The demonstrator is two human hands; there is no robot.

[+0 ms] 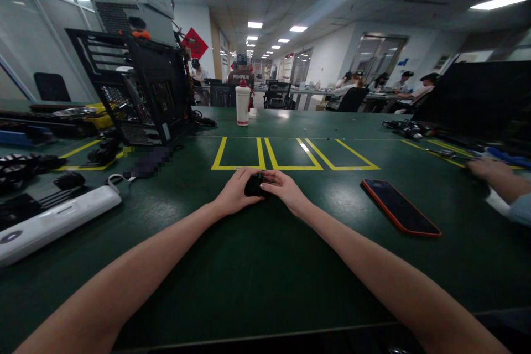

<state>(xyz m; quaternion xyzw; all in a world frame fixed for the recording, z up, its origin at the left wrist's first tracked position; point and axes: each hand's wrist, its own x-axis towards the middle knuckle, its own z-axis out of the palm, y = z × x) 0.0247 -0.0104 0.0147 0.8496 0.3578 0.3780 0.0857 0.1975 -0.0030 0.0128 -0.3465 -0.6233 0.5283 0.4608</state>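
Note:
Between my hands, low over the green table [232,271], is a small black block-like part [252,186]; its exact kind cannot be made out. My left hand [233,194] curls around its left side, thumb in front and fingers behind. Closed on the right edge of the same part are the fingertips of my right hand [287,190]. Fingers cover much of the part. Just beyond my hands, yellow tape outlines [238,167] mark the tabletop.
An orange-edged phone [401,207] lies to the right, a white power strip [62,221] to the left. Behind it stand a black computer case [153,88] and loose black parts. A white tumbler [243,105] stands farther back. Another person's hand [495,174] works at far right.

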